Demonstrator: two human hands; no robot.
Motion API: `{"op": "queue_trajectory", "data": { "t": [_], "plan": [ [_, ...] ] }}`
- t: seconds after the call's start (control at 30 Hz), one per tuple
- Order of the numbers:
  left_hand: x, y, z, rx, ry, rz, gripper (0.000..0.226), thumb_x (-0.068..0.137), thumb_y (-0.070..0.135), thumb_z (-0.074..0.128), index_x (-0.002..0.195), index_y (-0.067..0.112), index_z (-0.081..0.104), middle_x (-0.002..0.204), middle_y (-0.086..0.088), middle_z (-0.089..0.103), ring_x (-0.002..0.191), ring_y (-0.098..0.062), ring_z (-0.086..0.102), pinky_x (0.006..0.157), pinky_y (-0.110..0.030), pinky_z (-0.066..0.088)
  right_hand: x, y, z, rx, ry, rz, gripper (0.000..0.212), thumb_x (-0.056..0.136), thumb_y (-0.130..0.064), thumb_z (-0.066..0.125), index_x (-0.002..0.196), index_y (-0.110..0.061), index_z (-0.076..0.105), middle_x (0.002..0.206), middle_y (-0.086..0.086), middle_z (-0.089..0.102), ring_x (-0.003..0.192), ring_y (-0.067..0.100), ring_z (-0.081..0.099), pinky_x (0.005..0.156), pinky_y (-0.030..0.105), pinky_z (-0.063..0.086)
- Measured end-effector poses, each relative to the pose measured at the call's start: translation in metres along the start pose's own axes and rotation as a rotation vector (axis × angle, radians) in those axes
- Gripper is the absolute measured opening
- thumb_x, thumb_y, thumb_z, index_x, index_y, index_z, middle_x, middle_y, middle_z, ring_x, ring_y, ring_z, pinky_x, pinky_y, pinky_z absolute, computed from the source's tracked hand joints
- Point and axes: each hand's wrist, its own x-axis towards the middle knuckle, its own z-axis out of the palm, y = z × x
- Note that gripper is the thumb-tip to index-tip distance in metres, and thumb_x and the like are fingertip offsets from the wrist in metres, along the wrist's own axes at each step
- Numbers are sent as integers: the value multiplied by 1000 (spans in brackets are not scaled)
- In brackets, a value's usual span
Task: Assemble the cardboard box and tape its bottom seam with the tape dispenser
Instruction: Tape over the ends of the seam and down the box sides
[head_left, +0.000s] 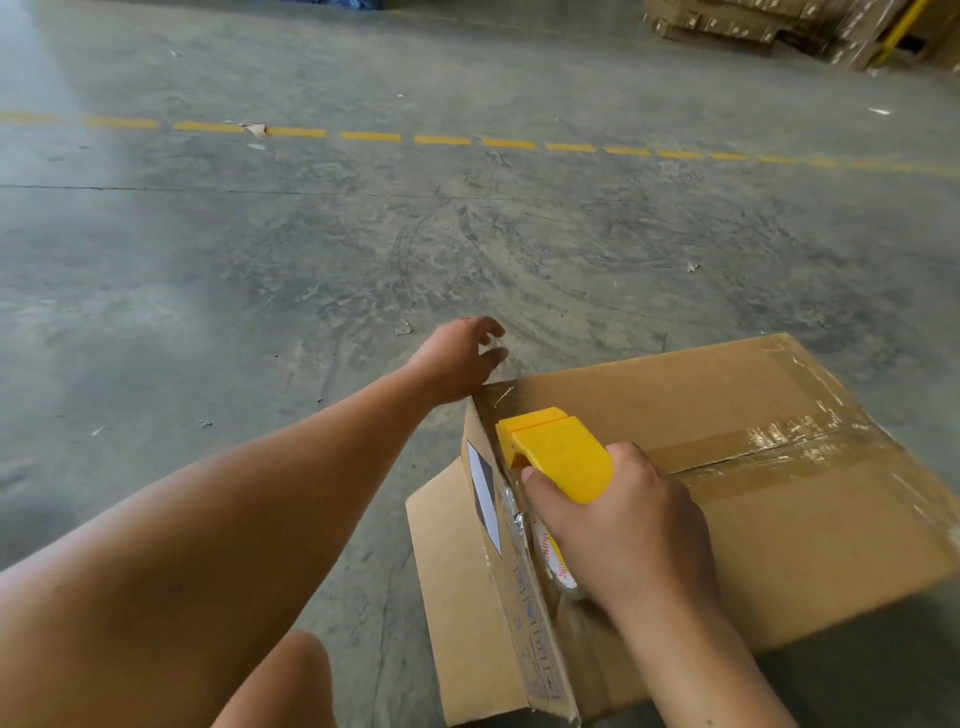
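Note:
A brown cardboard box (779, 525) stands on the concrete floor at the lower right, bottom side up, its flaps closed. Shiny clear tape (795, 439) runs along the middle seam towards the far right edge. My right hand (618, 525) grips the yellow tape dispenser (556, 452), which sits at the near left edge of the box top, its tape roll hanging over the left side. My left hand (457, 364) hovers at the box's far left corner, fingers loosely curled, holding nothing. A flap (457, 587) juts out from the box's left side near the floor.
Bare grey concrete floor (363, 249) stretches ahead and to the left, crossed by a dashed yellow line (441, 139). Stacked cardboard and pallets (779, 26) stand at the far upper right. Small paper scraps lie scattered. My knee (291, 680) shows at the bottom.

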Motion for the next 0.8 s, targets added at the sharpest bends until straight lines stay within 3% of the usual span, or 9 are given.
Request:
{"op": "queue_trajectory", "data": {
  "t": [0.1,0.2,0.3,0.47,0.6,0.8],
  "plan": [
    [-27,-2,24,-120,-60,97,37,105,31,44,135,15,59,132,-5,63,118,-21,59,92,-24,41,-2,3,2,15,17,-10,55,72,-78,55,93,-27,55,76,-12,55,62,2,49,45,21,31],
    [-33,-12,44,-140,-96,75,42,107,36,36,140,16,54,137,-6,59,124,-22,54,98,-28,39,-3,7,7,16,2,-17,56,73,-78,55,96,-27,53,78,-12,56,64,5,53,48,23,38],
    [-31,-22,59,-100,-157,55,43,107,37,35,140,16,53,136,-7,59,122,-24,55,96,-28,39,-6,16,19,-14,-36,16,58,73,-77,57,99,-27,53,86,-7,61,76,16,61,61,32,52],
    [-41,-43,91,-107,-234,0,40,107,34,34,139,17,51,130,-9,62,116,-27,57,89,-27,39,-16,39,41,-19,-113,53,55,72,-76,60,98,-28,53,87,-5,62,79,19,61,65,33,52],
    [-36,-42,109,-118,-285,-5,40,107,33,33,141,17,49,134,-9,60,120,-27,55,93,-29,40,-14,56,52,-48,-111,90,55,72,-76,61,99,-29,52,87,-7,59,77,18,59,66,34,53],
    [-43,-50,138,-119,-266,-51,40,107,33,33,139,16,51,135,-11,59,121,-30,55,98,-36,42,-13,87,63,7,-118,107,52,74,-72,63,96,-26,57,81,-8,60,69,11,55,54,28,42]
  ]
}}
